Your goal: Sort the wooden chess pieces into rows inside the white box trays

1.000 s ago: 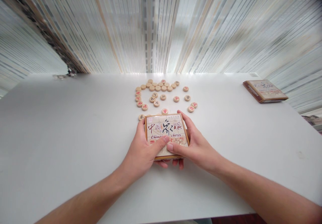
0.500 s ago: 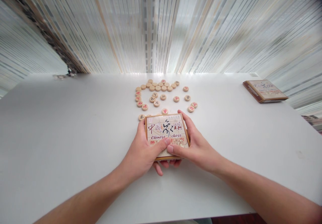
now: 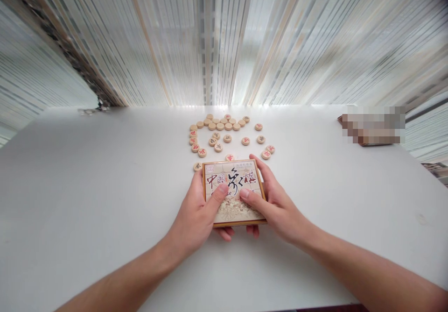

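Between both hands I hold a flat Chinese chess box point(image 3: 235, 209), its printed face turned up toward me. My left hand point(image 3: 201, 209) grips its left side, thumb lying on the cover and fingers underneath. My right hand point(image 3: 275, 202) clasps the right side in the same way, with its thumb across the lettering. Just beyond the box, round wooden chess pieces point(image 3: 220, 126) lie on the white table, several blank side up. Others show red or black characters, such as a red piece point(image 3: 245, 141) and a black piece point(image 3: 227, 138). The box hides part of the nearest ones.
A second box point(image 3: 350, 132), partly pixelated, lies at the right rear of the white table point(image 3: 105, 186). Striped curtains point(image 3: 224, 41) hang along the table's far edge. A beaded cord point(image 3: 101, 102) reaches the table at the back left.
My thumbs have slid apart and farther up the cover, baring the drawing on its lower part. The box stays in both hands. The view has tilted slightly.
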The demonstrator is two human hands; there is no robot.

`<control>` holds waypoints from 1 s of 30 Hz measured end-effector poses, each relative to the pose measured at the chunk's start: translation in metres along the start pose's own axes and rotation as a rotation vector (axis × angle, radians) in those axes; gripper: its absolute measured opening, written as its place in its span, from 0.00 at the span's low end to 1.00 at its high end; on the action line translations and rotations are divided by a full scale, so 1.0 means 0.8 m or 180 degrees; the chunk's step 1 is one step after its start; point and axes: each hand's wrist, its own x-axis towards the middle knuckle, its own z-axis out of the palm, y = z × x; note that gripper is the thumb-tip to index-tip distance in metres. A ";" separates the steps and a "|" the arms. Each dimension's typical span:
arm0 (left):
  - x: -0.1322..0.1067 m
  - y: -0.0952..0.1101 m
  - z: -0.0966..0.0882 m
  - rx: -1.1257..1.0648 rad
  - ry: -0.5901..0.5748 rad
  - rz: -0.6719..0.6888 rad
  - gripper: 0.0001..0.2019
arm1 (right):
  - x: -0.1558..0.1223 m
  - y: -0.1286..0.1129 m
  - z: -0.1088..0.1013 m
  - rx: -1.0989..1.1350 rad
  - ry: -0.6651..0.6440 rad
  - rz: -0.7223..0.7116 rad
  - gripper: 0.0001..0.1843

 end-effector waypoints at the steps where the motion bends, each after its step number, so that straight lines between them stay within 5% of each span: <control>1: 0.001 -0.001 -0.001 -0.0062 0.0039 0.0043 0.26 | 0.000 0.000 0.001 -0.0016 -0.0005 0.0024 0.58; 7: 0.006 -0.002 -0.002 -0.0321 0.0218 -0.0082 0.28 | 0.000 0.004 0.003 0.0206 -0.0090 -0.0048 0.52; 15: -0.001 -0.010 0.002 -0.0224 0.0333 0.0013 0.37 | 0.007 0.009 0.000 0.0537 0.0327 -0.0075 0.44; 25: 0.003 -0.017 -0.002 -0.0322 0.0373 0.0280 0.25 | 0.007 0.010 0.005 0.0459 0.0235 -0.0195 0.32; 30: 0.001 -0.011 0.007 -0.0290 0.0516 0.0271 0.24 | 0.005 0.000 0.002 0.0321 0.0345 -0.0242 0.38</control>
